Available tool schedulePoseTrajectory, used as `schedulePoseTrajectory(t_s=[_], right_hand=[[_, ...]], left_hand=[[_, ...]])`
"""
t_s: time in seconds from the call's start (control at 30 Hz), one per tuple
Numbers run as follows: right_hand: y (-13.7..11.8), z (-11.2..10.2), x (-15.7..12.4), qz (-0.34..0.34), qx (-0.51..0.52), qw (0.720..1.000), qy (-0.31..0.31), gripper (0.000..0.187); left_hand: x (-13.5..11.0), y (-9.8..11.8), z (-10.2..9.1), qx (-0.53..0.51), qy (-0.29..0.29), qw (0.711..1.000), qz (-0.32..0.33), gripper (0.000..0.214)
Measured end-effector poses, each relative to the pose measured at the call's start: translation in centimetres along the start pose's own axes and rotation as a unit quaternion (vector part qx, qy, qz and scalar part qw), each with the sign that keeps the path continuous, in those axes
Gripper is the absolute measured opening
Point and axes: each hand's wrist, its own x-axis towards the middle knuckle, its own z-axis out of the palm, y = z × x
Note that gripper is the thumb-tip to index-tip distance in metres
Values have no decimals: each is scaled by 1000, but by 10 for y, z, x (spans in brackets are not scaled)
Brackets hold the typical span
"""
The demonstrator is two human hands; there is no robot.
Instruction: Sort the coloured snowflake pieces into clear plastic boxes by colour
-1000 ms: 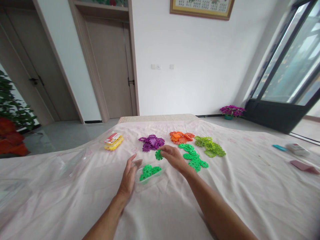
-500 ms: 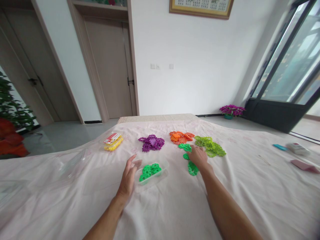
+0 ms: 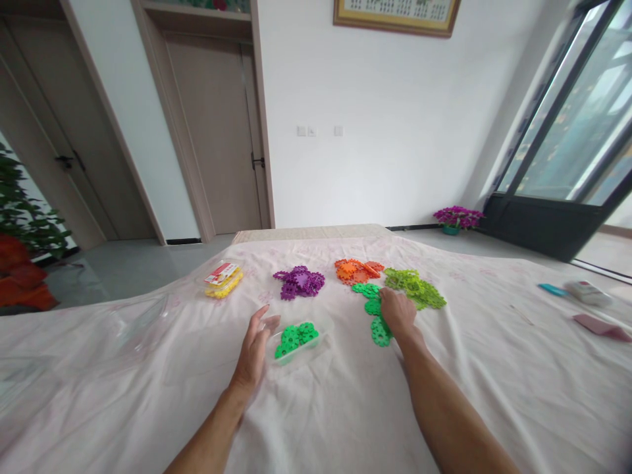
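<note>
A clear plastic box [image 3: 323,339] holds several green toothed plastic discs [image 3: 297,334]. My left hand [image 3: 254,345] is at its left end, fingers curved and apart, with nothing between them; I cannot tell whether it touches the rim. More green discs lie in a loose line on the cloth to the right of the box. Over the middle of that line my right hand [image 3: 399,313] is closed, its fingertips on a green disc [image 3: 372,307] and partly hidden. Just beyond it are a light green pile of discs [image 3: 417,288] and an orange pile [image 3: 355,270].
A purple pile [image 3: 300,282] lies behind the box. Farther left is a lidded box of yellow pieces [image 3: 224,280], with clear plastic packaging [image 3: 143,322] nearer. At the right edge are a blue item [image 3: 553,290], a white pack [image 3: 587,293] and a pink item [image 3: 600,326].
My right hand has shifted slightly right, and the middle green disc shows more fully beside its fingers. My left hand and the box have stayed in place.
</note>
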Motion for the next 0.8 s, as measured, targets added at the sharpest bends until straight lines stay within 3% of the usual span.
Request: schedulePoseTrajectory(t_s=[0.13,0.23,0.37,0.5,0.67,0.73,0.8], right_hand=[[-2,-7,-2,22,55,996,63,41],[-14,-12,-2,18,160,982,96,41],[-50,-20,-9,-72,350,929,93,38],[-96,-33,-38,-178,468,864,58,34],[-133,-40,-77,-281,521,804,-52,28],[-133,-37,-77,-294,509,807,-56,25],[-123,-32,-65,-284,467,837,-19,26]], left_hand=[[-1,2,0,1,2,1000,0,54],[-1,1,0,1,3,1000,1,54],[-1,1,0,12,5,1000,2,53],[-1,4,1,28,11,1000,1,52],[-3,8,4,21,16,1000,-14,50],[-4,9,4,20,17,1000,-12,50],[-4,9,3,20,16,1000,-4,51]])
